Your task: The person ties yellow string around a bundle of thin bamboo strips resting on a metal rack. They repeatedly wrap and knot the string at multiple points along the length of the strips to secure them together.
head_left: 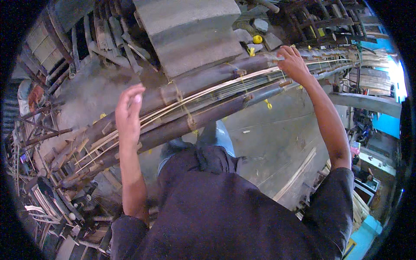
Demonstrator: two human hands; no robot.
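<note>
A long frame of two dark bamboo poles runs across in front of me, with the far pole [208, 80] and the near pole [216, 109] roughly parallel. Thin pale bamboo strips [203, 94] lie lengthwise between them, crossed by cord ties [178, 92]. My left hand [129, 113] is over the frame's left part, its fingers loosely bent and apart, holding nothing visible. My right hand [294, 65] is farther right at the far pole, fingers curled but apart, close to the strips. Whether its fingertips touch a strip is hard to see.
Concrete steps [190, 39] stand beyond the frame. Yellow cord [251, 51] hangs at the far pole, beside a yellow roll [257, 39]. Wooden poles [113, 34] lean at the far left. Cut bamboo pieces [47, 201] are piled at lower left; long strips [297, 173] lie on the floor.
</note>
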